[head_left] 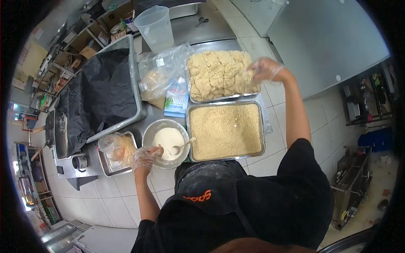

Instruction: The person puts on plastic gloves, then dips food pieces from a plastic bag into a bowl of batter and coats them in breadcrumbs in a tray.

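Observation:
My left hand (147, 158), in a clear plastic glove, is at the left rim of a metal bowl (148, 131) of white batter. Its fingers are bent round a small brownish piece. A spoon (181, 146) leans in the bowl. Over the right edge of the upper tray, heaped with crumb-coated pieces (219, 74), is my gloved right hand (268, 70); it is blurred, and its fingertips and any contents cannot be made out. Below that heap lies a metal tray of loose yellowish crumbs (225, 130).
Left of the bowl, a small metal tray (110, 169) holds a plastic bag of pieces. A grey bin (137, 95) lined with black plastic, a blue packet (176, 101), a clear jug (155, 29) and scissors (202, 21) are on the work surface.

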The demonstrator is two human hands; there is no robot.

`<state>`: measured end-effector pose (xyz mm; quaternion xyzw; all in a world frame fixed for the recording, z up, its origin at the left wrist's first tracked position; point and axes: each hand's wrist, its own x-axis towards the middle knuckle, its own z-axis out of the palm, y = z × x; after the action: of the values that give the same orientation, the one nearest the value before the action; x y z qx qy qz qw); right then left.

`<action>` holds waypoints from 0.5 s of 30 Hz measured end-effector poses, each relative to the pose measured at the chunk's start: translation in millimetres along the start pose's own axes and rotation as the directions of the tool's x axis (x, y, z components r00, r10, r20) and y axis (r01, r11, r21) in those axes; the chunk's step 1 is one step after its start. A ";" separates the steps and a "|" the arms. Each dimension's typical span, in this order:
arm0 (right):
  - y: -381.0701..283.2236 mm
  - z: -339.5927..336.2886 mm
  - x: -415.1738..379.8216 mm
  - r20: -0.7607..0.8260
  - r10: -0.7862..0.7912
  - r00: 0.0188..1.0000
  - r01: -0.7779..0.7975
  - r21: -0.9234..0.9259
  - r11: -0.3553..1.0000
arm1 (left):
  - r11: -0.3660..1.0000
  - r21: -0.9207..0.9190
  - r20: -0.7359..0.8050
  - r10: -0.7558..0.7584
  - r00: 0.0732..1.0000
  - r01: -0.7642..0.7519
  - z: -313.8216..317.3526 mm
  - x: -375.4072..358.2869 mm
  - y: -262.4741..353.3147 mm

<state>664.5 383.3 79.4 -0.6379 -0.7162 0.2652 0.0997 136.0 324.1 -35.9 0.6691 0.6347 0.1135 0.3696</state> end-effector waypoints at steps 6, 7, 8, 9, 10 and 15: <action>24.9 -44.0 73.2 -0.159 0.004 0.987 -0.041 -0.231 0.972 | 0.975 -0.123 -0.035 -0.193 0.981 0.187 4.7 4.3 6.2; 33.9 -38.2 81.1 -0.169 -0.079 0.982 0.032 -0.267 0.963 | 0.975 -0.181 -0.046 -0.139 0.989 0.129 7.4 6.2 1.7; 64.7 -20.0 96.3 -0.166 -0.083 0.983 0.038 -0.258 0.965 | 0.969 -0.235 -0.058 -0.087 0.995 0.071 8.3 6.0 -2.0; 110.6 7.1 116.4 -0.154 -0.180 0.972 0.086 -0.479 0.874 | 0.970 -0.228 -0.060 -0.096 0.994 0.080 7.2 5.8 -1.8; 133.3 24.3 129.3 -0.121 -0.273 0.954 0.123 -0.673 0.729 | 0.977 -0.165 -0.054 -0.147 0.988 0.136 6.1 9.1 0.9; 143.3 81.5 111.3 -0.183 -0.079 0.980 -0.017 -0.473 0.881 | 0.975 0.199 -0.094 -0.076 0.993 0.093 5.3 31.2 -10.3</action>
<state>730.1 476.8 -83.4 -0.6543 -0.7559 0.0167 0.0158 136.6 350.6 -56.1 0.6703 0.6861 0.0606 0.2762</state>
